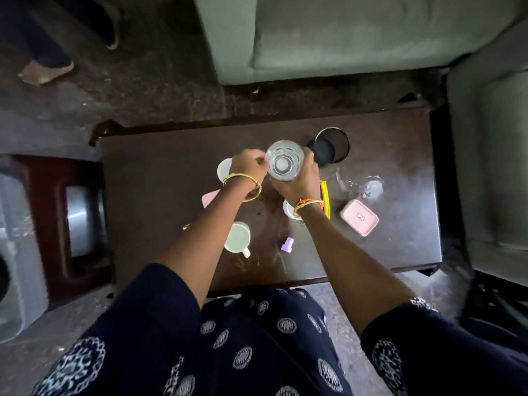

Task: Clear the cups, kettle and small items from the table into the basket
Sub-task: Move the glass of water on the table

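My right hand [300, 181] grips a clear drinking glass [284, 160], held above the middle of the dark wooden table [171, 181]. My left hand [248, 164] touches the glass's left side with closed fingers. A white mug [237, 238] stands near the front edge under my left forearm. Two more white cups, one [224, 170] behind my left hand and one [288, 208] under my right wrist, are partly hidden. A steel kettle with a dark lid [331, 144] stands behind my right hand. No basket is in view.
A pink lidded box [359, 217], a small lilac bottle [287, 243], a yellow strip [325, 201], a pink card [211, 198] and a clear glass lying on its side [368, 187] are on the table. Grey sofas stand behind and to the right. Another person's foot [45, 71] is far left.
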{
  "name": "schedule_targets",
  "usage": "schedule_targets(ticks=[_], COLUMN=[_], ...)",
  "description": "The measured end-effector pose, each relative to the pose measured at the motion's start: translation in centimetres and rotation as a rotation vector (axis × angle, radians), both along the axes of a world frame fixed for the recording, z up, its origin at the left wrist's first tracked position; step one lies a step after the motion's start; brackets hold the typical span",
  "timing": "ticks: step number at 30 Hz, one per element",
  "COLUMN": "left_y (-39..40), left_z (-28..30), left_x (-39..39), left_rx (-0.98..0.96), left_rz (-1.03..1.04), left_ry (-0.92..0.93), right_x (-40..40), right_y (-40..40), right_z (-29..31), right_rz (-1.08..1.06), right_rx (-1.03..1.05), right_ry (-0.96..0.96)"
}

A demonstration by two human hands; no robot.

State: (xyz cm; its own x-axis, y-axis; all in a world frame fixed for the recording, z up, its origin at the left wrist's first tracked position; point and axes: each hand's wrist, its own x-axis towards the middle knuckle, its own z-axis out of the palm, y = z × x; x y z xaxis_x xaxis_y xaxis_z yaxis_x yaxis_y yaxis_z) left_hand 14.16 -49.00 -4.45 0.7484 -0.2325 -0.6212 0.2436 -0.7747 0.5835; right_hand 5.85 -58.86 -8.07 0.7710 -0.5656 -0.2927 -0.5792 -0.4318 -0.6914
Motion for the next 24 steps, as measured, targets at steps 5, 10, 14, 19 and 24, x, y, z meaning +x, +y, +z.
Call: schedule_targets(ticks=[5,10,14,19,24], left_y=[-1.1,-1.7,-1.7,-1.2,-0.3], left_z=[-3.1,-3.5,-3.3,-3.0,-2.6], left_x=[1.5,1.6,1.4,0.6,0.2], left_rx=[0.007,-0.022,-0.038,-0.029,-0.026], left_rz=[0.029,0.031,0.052,0.005,-0.018], left_ry=[0.069,0.072,0.097,0.122,0.134], right_x=[2.6,3.0,3.1,3.0,3.0], right_y=[-0.8,-1.0,-1.0,-0.7,-0.3], right_z=[-3.8,-5.0,-5.0,-4.2,-3.1], right_rz=[-0.064,-0.162,-0.152,-0.146,-0.115], right_rx=[0.029,0.068,0.074,0.122,0.160], right_ry=[0.013,0.014,0.048,0.107,0.185])
